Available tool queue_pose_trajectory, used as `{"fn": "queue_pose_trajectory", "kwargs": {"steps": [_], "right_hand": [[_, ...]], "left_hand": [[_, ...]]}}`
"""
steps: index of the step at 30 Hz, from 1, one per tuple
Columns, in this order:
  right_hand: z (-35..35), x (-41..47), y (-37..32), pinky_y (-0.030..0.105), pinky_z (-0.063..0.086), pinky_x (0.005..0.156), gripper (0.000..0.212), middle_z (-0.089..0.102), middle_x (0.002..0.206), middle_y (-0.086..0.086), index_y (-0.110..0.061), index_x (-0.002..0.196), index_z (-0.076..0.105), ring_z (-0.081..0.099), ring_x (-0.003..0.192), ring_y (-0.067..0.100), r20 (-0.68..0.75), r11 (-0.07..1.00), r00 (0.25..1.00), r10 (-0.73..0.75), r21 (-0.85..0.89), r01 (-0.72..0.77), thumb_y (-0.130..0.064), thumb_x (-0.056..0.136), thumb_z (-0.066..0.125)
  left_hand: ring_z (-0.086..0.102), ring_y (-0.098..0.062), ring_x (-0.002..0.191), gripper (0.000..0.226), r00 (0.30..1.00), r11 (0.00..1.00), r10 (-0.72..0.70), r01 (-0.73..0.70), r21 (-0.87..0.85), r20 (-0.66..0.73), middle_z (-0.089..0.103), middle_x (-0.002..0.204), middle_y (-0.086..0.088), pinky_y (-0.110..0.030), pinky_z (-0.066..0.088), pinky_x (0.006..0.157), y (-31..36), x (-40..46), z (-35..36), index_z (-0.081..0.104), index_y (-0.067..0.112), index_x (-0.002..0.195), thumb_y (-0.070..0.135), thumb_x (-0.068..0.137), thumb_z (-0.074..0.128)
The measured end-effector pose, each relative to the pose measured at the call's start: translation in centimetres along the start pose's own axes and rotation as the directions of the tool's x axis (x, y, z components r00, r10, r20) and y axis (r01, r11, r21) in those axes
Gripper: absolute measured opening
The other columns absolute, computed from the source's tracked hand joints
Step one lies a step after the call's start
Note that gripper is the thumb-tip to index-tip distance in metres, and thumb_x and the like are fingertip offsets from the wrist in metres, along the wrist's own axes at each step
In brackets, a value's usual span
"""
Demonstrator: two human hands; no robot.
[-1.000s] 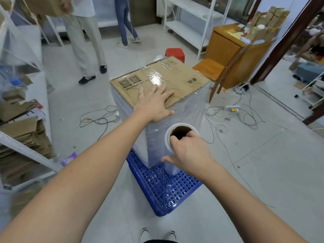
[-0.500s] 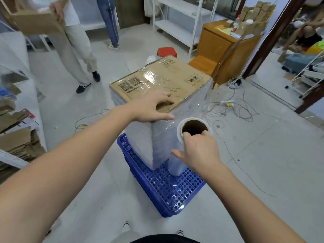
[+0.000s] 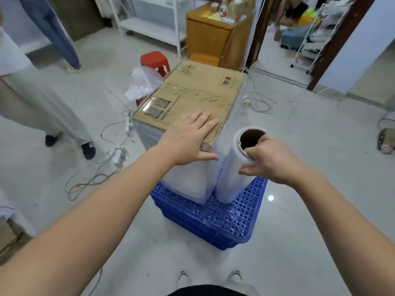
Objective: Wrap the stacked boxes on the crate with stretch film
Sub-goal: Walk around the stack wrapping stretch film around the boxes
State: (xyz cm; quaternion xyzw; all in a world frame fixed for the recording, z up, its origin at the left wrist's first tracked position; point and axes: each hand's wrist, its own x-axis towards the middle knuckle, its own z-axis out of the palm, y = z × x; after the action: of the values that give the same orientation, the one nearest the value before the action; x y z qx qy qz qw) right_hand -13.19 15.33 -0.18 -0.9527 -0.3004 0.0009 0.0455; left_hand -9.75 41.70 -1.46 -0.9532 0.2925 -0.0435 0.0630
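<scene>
The stacked boxes sit on the blue crate on the floor, their sides already filmed, so this looks like mid-wrap. The left hand lies flat on the top box, fingers released, steadying it. The right hand grasps the top end of the stretch film roll, upright beside the near corner; next, I'd judge, the roll must travel round that corner under tension.

The stacked boxes stand on the crate, toward its 10 o'clock side. The film roll stands upright at 3 o'clock of the stack, just beside its near corner. A stool and a plastic bag lie at 11 o'clock, behind the stack. A cabinet stands at 12 o'clock, cables at 2 o'clock and more cables at 9 o'clock.
</scene>
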Motion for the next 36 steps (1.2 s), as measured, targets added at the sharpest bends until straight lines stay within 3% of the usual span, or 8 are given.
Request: {"fn": "queue_pose_trajectory", "kwargs": {"steps": [3,7,11,16,21,26,33,36], "right_hand": [[-1.3,-0.8,-1.2,0.034,0.039,0.067,0.050,0.041,0.053,-0.007,-0.018,0.056,0.042,0.044,0.077,0.018,0.031,0.999,0.999,-0.041,0.036,0.040,-0.054,0.072,0.073],[-0.9,-2.2,-2.4,0.013,0.034,0.083,0.041,0.051,0.059,-0.008,-0.018,0.063,0.052,0.042,0.085,0.006,0.119,0.991,0.986,-0.120,0.066,0.113,-0.053,0.071,0.071],[-0.2,-2.9,-3.8,0.031,0.039,0.103,0.041,0.033,0.054,-0.015,-0.029,0.060,0.035,0.042,0.073,0.007,0.112,0.977,0.971,-0.212,0.038,0.209,-0.046,0.071,0.070],[-1.0,-4.2,-5.5,0.035,0.047,0.082,0.031,0.052,0.077,-0.005,-0.025,0.086,0.038,0.050,0.089,0.021,0.204,0.988,0.978,-0.048,-0.135,0.077,-0.043,0.083,0.063],[-0.6,-5.1,-8.0,0.031,0.027,0.064,0.059,0.059,0.073,-0.004,-0.023,0.095,0.035,0.055,0.078,0.022,-0.019,0.977,0.994,0.109,-0.184,-0.111,-0.079,0.081,0.046],[0.3,-5.4,-8.7,0.029,0.021,0.068,0.041,0.051,0.067,-0.006,-0.022,0.085,0.038,0.053,0.076,0.022,-0.109,0.984,0.987,0.115,-0.124,-0.128,-0.062,0.093,0.046],[0.4,-5.7,-8.6,0.032,0.041,0.079,0.030,0.040,0.058,-0.010,-0.023,0.073,0.039,0.045,0.059,0.018,-0.126,0.968,0.975,0.182,-0.149,-0.200,-0.043,0.086,0.057],[0.4,-6.1,-9.1,0.030,0.035,0.065,0.019,0.041,0.055,-0.008,-0.021,0.083,0.042,0.044,0.055,0.018,-0.165,0.949,0.951,0.261,-0.136,-0.284,-0.031,0.081,0.058]], "left_hand": [[0.012,-0.030,0.158,0.111,1.000,1.000,-0.019,0.019,-0.011,0.024,0.013,0.172,-0.011,-0.043,0.009,0.129,0.3,0.6,-0.6,0.011,0.021,0.166,0.091,0.080,0.025],[0.011,-0.031,0.158,0.111,1.000,1.000,-0.013,0.013,0.007,0.015,0.011,0.173,-0.011,-0.044,0.008,0.129,0.7,0.6,-0.7,0.009,0.021,0.166,0.092,0.080,0.023],[0.009,-0.030,0.159,0.112,0.999,1.000,-0.025,0.025,0.008,0.021,0.008,0.173,-0.011,-0.045,0.007,0.129,1.3,-0.2,-0.4,0.008,0.022,0.166,0.091,0.079,0.018],[0.010,-0.030,0.159,0.112,0.999,0.999,-0.049,0.049,-0.016,0.014,0.009,0.173,-0.010,-0.046,0.008,0.129,1.2,-0.1,-0.4,0.008,0.023,0.166,0.094,0.081,0.025],[0.009,-0.030,0.159,0.113,0.998,0.998,-0.058,0.058,-0.007,0.013,0.009,0.173,-0.010,-0.046,0.009,0.129,1.7,-0.2,-0.4,0.009,0.023,0.165,0.094,0.079,0.024],[0.008,-0.028,0.159,0.124,0.996,0.991,-0.083,0.086,-0.097,0.041,0.011,0.173,-0.008,-0.047,0.008,0.128,1.6,-0.4,-1.1,0.014,0.024,0.165,0.096,0.070,0.046],[0.008,-0.023,0.159,0.126,0.992,0.974,0.004,0.025,-0.223,0.129,0.008,0.174,-0.003,-0.039,0.007,0.127,-0.9,-0.7,-3.0,0.015,0.032,0.166,0.067,0.067,0.086],[0.013,-0.024,0.158,0.126,0.991,0.981,0.029,-0.003,-0.192,0.133,0.010,0.173,-0.002,-0.041,0.013,0.126,-2.7,-0.3,-3.1,0.015,0.037,0.165,0.070,0.065,0.085]]}}
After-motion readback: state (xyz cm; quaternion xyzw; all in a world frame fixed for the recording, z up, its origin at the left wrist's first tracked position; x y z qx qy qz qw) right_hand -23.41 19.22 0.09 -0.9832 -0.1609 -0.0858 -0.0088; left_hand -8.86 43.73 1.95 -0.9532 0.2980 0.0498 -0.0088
